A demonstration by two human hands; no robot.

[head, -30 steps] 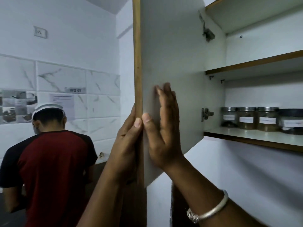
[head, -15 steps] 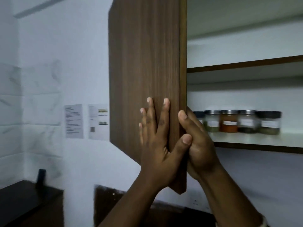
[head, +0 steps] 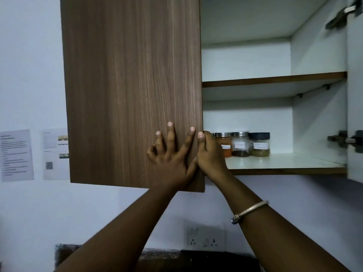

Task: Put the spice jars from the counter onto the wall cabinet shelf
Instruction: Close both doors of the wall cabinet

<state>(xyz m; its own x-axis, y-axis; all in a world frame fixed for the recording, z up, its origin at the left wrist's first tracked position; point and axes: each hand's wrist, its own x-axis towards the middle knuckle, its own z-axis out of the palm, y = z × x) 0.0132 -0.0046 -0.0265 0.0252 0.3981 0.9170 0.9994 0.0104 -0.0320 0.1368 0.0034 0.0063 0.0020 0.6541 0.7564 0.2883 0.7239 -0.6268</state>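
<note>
The wall cabinet's left door (head: 129, 91), brown wood grain, stands nearly flat to the cabinet front. My left hand (head: 169, 160) lies on its outer face near the free edge, fingers spread. My right hand (head: 211, 154) curls around that same edge, fingers behind the door. Three spice jars show on the lower shelf (head: 284, 163): one with orange powder (head: 225, 144), one with dark spice (head: 240, 144), and a black-lidded one (head: 259, 144). Any further jars are hidden behind the door and my hand.
The right door (head: 355, 95) hangs open, its white inside and hinges facing me. The upper shelf (head: 275, 79) holds nothing visible. Papers (head: 16, 155) are taped to the wall at left. A wall socket (head: 205, 237) sits above the dark counter (head: 196, 260).
The left door has swung from edge-on to nearly flat over the cabinet's left half. My view has turned right, and both hands stayed on the door's edge.
</note>
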